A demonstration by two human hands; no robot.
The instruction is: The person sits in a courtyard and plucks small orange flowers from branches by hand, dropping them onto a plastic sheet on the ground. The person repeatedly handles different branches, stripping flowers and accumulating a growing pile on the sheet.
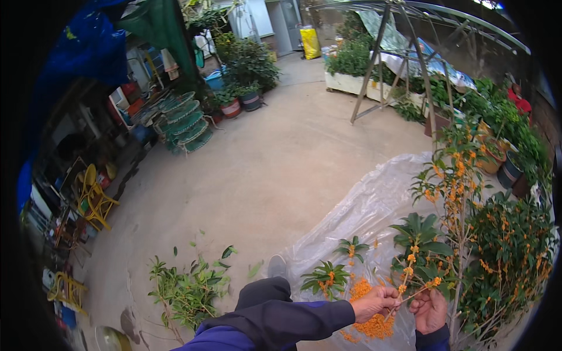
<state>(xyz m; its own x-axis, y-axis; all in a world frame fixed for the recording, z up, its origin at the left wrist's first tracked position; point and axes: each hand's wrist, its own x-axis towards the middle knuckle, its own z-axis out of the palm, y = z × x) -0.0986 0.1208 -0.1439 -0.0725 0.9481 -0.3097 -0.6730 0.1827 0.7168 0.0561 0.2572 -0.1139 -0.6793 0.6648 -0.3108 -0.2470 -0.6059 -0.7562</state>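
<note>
My left hand (376, 302) reaches in from the lower left, its thumb and fingers closed on the stem of a cut osmanthus branch (409, 267) with orange flower clusters and dark green leaves. Close to its right, my right hand (430, 310) has its curled fingertips at a side twig with a flower cluster; whether it grips the twig is hard to tell. Beneath the hands, a heap of loose orange blossoms (378, 327) lies on a clear plastic sheet (347, 219). Two smaller flowering sprigs (326, 279) rest left of the branch.
Flowering osmanthus branches (509, 259) stand or lie at the right. Leafy cuttings (189, 285) lie on the concrete at lower left, near my shoe (277, 266). Farther off are green net traps (186, 123), a yellow chair (93, 197), a metal frame (382, 66) and potted plants (248, 70).
</note>
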